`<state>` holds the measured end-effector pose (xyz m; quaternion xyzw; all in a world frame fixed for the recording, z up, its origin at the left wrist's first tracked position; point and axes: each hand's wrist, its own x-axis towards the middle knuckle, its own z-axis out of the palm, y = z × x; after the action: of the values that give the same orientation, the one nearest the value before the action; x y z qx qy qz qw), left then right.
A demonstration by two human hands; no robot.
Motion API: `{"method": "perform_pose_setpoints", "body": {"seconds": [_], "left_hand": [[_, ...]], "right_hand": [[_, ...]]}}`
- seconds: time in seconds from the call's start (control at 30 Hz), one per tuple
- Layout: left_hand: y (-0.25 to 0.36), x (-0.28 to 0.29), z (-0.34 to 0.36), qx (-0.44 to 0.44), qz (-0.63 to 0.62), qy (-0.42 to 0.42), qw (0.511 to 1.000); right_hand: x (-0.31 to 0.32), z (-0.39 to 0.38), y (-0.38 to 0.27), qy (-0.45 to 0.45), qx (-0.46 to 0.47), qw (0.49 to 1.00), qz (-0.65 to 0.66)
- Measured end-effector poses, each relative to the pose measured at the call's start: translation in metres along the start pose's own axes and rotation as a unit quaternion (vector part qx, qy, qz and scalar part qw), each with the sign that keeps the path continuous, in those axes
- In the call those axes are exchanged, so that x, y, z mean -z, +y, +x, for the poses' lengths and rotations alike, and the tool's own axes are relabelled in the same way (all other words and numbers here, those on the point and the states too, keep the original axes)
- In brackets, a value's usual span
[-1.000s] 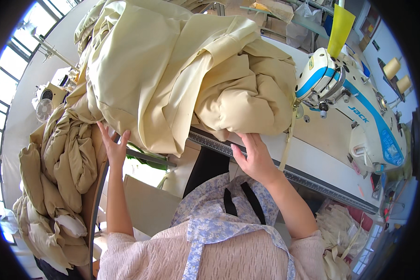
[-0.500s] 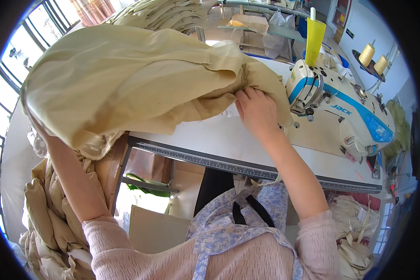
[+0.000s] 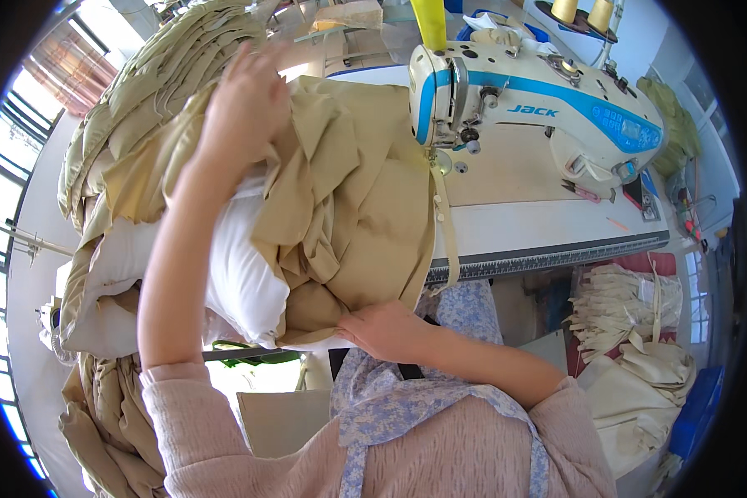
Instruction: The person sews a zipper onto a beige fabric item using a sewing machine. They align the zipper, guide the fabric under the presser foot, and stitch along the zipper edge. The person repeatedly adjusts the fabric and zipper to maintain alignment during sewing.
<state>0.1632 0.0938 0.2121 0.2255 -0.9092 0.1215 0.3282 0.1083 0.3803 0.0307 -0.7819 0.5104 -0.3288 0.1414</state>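
One large piece of tan cloth [image 3: 373, 216] lies left of the sewing machine [image 3: 506, 93], spread over the surface [image 3: 515, 224] up to the needle end; whether it passes under the needle I cannot tell. A puffy white lining [image 3: 245, 257] shows on the side of the cloth away from the machine, and a narrow pale strip [image 3: 441, 207] hangs just below the needle end.

The cloth looks soft and limp, and the puffed lining suggests bulk more than weight; it will probably fold, bunch and slide easily rather than break. The near edge, left of the machine and below it, seems the best place to hold, with the other hand spreading the loose folds farther left.

The right hand [image 3: 383, 332] has its fingers pinched on that near edge. The left hand [image 3: 249, 104] is blurred over the upper folds, farther left of the machine; I cannot tell whether its fingers grip anything.

Half a second ago the cloth billowed up, with little white showing, the left hand mostly hidden at its outer edge and the right hand up close to the machine's needle end. Now the lining is exposed and the right hand has come down to the near edge.
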Motion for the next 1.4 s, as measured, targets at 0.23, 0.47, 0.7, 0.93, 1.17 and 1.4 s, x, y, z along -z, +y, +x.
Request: {"method": "perform_pose_setpoints", "body": {"seconds": [0.23, 0.47, 0.7, 0.93, 1.17, 1.4], "left_hand": [[0.05, -0.069, -0.162, -0.032, -0.119, -0.246, 0.961], [0.071, -0.041, -0.153, -0.042, -0.047, -0.252, 0.966], [0.134, -0.03, -0.122, -0.121, -0.146, -0.218, 0.957], [0.171, -0.088, -0.11, -0.079, -0.194, -0.201, 0.957], [0.169, -0.133, -0.092, 0.069, -0.262, -0.143, 0.952], [0.15, -0.135, -0.094, 0.036, -0.297, -0.154, 0.942]], "right_hand": [[0.017, -0.024, -0.004, 0.011, 0.026, 0.995, 0.096], [0.044, -0.106, 0.033, 0.134, -0.36, 0.915, 0.125], [0.028, -0.121, 0.072, 0.14, -0.324, 0.843, 0.405], [0.074, -0.09, 0.036, 0.131, -0.23, 0.659, 0.704], [0.067, -0.059, 0.036, 0.109, -0.143, 0.615, 0.767], [0.065, -0.062, 0.031, 0.063, -0.224, 0.691, 0.684]]}}
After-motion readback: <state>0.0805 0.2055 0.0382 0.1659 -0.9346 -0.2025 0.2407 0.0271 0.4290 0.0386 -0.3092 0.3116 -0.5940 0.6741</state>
